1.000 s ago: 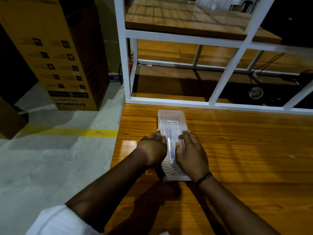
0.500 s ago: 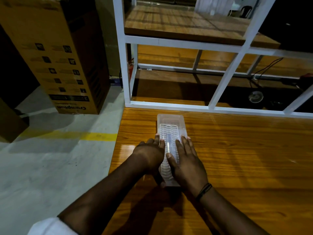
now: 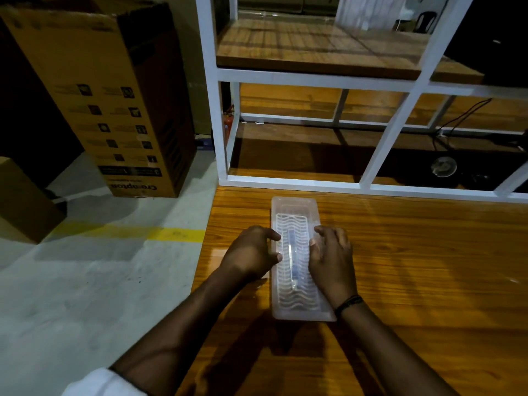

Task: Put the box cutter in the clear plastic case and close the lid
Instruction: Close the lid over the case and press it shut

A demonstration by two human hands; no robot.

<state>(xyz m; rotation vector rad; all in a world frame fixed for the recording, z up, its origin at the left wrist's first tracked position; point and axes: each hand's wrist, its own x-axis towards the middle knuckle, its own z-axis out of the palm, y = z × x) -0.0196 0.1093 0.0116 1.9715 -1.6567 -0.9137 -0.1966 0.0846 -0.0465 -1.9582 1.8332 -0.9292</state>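
With the box cutter (image 3: 292, 260) visible under the lid, the clear plastic case (image 3: 295, 257) looks shut. Left hand (image 3: 251, 254) and right hand (image 3: 331, 260) flank it, fingers curled, gripping nothing; probably just a final press left.

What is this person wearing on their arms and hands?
Both forearms are bare and there are no gloves. The left hand has nothing on it; a white sleeve sits rolled up above that elbow. The right hand has a thin dark band around its wrist.
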